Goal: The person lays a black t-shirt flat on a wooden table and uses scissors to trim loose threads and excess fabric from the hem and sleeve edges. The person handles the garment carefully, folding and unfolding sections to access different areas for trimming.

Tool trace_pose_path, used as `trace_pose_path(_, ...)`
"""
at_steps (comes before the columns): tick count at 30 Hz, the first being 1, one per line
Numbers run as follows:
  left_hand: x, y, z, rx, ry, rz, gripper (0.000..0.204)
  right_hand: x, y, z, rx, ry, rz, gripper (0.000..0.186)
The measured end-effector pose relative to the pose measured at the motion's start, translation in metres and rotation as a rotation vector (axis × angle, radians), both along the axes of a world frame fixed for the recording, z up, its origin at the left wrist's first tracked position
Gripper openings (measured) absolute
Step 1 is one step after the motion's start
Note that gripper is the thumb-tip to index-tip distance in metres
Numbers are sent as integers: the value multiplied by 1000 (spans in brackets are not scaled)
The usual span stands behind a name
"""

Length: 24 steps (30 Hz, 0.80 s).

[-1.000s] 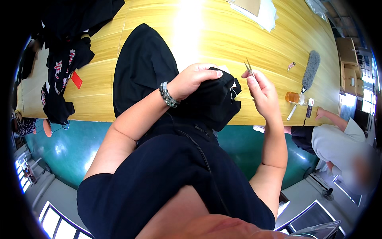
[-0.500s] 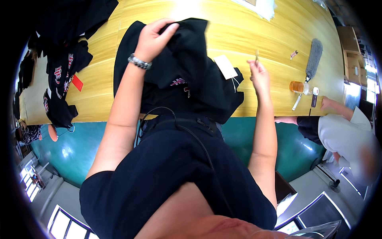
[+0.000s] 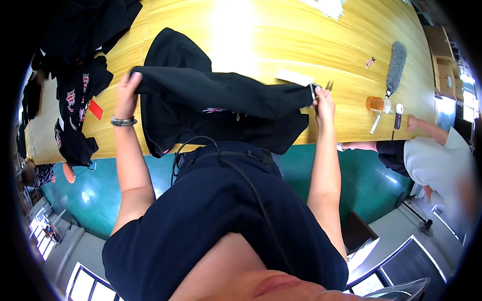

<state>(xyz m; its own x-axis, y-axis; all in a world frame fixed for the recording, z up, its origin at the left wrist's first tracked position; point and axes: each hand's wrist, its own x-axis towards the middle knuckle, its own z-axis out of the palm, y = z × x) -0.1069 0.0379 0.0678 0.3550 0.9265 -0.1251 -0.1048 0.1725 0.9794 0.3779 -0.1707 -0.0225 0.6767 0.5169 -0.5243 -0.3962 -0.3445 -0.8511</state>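
A black garment (image 3: 221,95) with a small pink-and-white printed patch lies on the table in front of me. One long part of it, looking like a sleeve, is stretched sideways between my hands. On the left, my left hand (image 3: 126,98) grips the fabric, fingers hidden behind the fold. My right hand (image 3: 325,105) pinches the other end, and a small pair of thread snips (image 3: 329,86) sticks up from the same hand, blades apart. Just beyond the stretched cloth lies a white hang tag (image 3: 295,77), partly covered by it.
More black garments (image 3: 83,85) are heaped at the left, with a red tag (image 3: 95,109). At the right lie a grey fluffy duster (image 3: 396,65), a jar of amber liquid (image 3: 375,104) and a small dark bottle (image 3: 398,118). A co-worker (image 3: 434,160) stands at the table's right.
My left hand has moved left and down, pulling the cloth out sideways. My right hand, which held only the snips, now also holds the cloth's right end.
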Motion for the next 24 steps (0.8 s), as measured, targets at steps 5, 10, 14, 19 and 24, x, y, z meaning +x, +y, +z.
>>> trace_pose_path(5,-58,15,-13,84,52,237,24,5,11,18,233,151,-89,11)
trace_pose_path(10,-89,0,-69,149,1431,-82,21,-6,-7,-11,107,18,-186,11)
trace_pose_path(14,-87,-26,-80,328,1542,141,29,7,-50,-48,-177,-214,-154,24)
trace_pose_path(19,9,-33,-38,822,1077,152,37,9,-114,-71,-381,-389,29,39)
trace_pose_path(24,116,-58,-35,922,884,-425,68,-19,-142,-70,-435,-188,159,25)
